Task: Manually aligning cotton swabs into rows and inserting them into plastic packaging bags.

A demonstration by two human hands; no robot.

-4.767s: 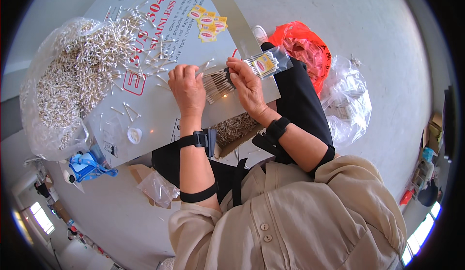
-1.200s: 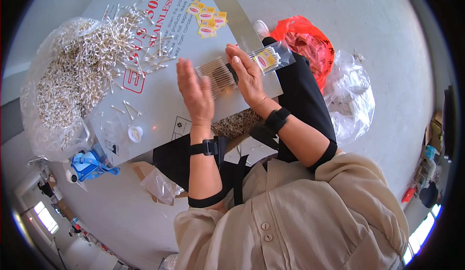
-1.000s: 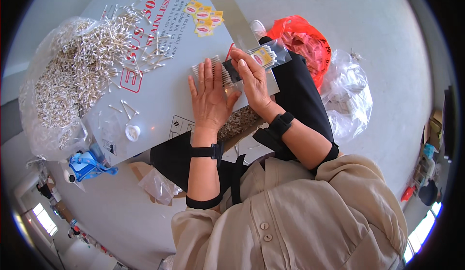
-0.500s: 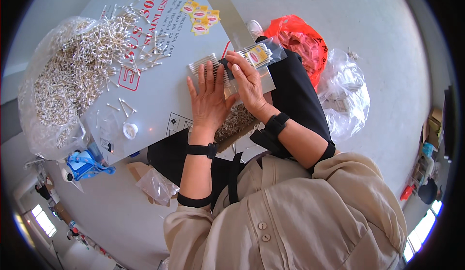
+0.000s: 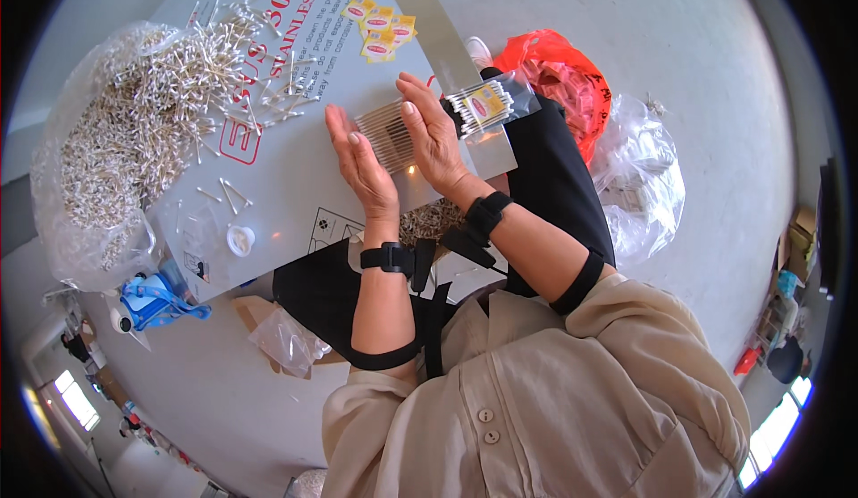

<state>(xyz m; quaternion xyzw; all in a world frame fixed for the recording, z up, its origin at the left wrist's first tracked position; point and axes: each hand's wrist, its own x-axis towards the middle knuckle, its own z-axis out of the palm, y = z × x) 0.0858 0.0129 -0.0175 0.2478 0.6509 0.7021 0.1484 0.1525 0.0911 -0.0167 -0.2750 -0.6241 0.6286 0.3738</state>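
A flat row of cotton swabs lies on the grey table between my two hands. My left hand stands on edge along the row's left ends, its fingers stretched out. Along the right ends is my right hand, fingers also extended and palm turned inward. Just right of it, a clear plastic bag with more swabs and a yellow card lies at the table's edge. A dark piece sits at the bag's left end, partly hidden by my right hand.
A big clear bag of loose swabs spills across the table at left. Several yellow cards lie at the far side, a small white round container near left. A red bag and a clear bag are at right.
My left hand has come off the top of the swabs and turned on edge at their left. My right hand has left the dark piece and straightened along their right ends.
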